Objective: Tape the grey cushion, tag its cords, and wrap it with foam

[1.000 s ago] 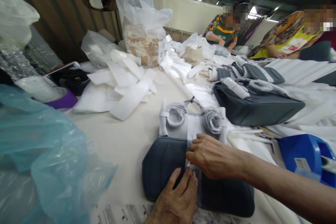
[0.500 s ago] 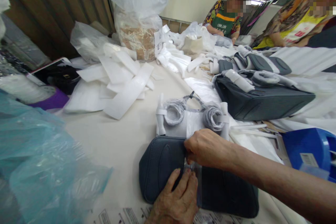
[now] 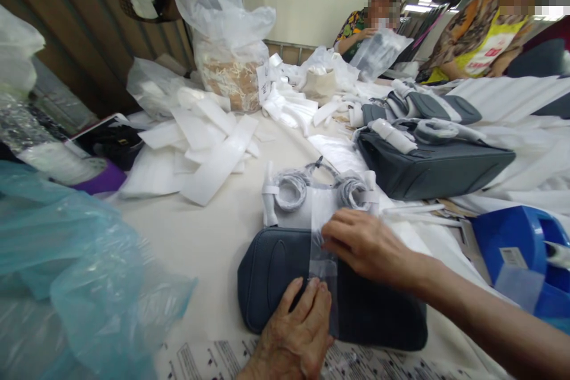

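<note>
A dark blue-grey handbag (image 3: 271, 267) lies on its side in front of me, its base facing me. Its handles, wrapped in white foam and clear film, form coils (image 3: 290, 190) on the far side. A translucent strip (image 3: 321, 225) runs over the bag's middle. My left hand (image 3: 294, 326) lies flat with outstretched fingers on the strip's near part and the bag. At the strip's right edge is my right hand (image 3: 360, 243), its fingers bent and loosely apart, fingertips touching the strip; its thumb is partly hidden.
White foam sheets (image 3: 218, 160) are piled at the left behind the bag. Blue plastic film (image 3: 89, 285) covers the near left. Another wrapped handbag (image 3: 427, 166) and a blue tape dispenser (image 3: 503, 237) stand at the right. Two people work across the table; one person (image 3: 351, 41) holds a clear bag.
My right hand has loosened from a tight pinch and shifted slightly right, leaving more of the strip showing. My left hand stays on the bag. One co-worker has raised a clear bag.
</note>
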A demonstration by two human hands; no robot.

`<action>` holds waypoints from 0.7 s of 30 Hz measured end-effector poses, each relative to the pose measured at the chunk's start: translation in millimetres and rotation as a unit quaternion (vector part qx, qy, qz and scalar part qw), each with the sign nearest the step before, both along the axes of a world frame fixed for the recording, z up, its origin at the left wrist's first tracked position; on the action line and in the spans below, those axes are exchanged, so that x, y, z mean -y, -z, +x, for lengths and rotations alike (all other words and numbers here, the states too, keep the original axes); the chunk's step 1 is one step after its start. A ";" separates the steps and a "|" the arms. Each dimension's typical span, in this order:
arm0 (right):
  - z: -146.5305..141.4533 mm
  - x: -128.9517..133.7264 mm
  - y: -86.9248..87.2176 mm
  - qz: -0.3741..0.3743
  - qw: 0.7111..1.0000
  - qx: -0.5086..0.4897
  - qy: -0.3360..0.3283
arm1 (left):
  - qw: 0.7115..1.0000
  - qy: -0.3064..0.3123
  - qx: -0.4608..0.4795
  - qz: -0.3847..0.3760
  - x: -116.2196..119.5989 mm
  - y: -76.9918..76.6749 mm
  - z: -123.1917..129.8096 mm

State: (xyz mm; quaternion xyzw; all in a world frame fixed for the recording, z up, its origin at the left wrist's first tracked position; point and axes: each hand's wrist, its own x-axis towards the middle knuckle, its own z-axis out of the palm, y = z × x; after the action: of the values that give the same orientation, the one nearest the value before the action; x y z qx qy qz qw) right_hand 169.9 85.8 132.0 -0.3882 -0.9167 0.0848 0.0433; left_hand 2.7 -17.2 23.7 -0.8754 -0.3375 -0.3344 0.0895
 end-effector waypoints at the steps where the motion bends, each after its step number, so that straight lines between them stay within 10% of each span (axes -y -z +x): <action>1: 1.4 14.3 5.0 -0.001 0.998 -0.049 -0.034 | 1.000 -0.001 -0.003 0.003 0.5 0.5 0.0; 8: 2.6 55.0 44.2 -0.022 0.983 -0.177 -0.037 | 1.000 -0.005 -0.017 -0.003 4.0 -0.2 -1.8; 21: -7.1 50.5 52.0 -0.001 0.985 -0.173 0.018 | 0.999 -0.012 -0.027 0.011 7.9 1.1 -3.8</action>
State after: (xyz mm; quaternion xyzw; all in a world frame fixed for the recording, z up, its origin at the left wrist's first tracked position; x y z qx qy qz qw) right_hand 162.8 35.2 79.9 -0.3844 -0.8880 0.1504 0.2026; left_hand -1.1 -25.1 22.6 -0.8791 -0.3415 -0.3129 0.1124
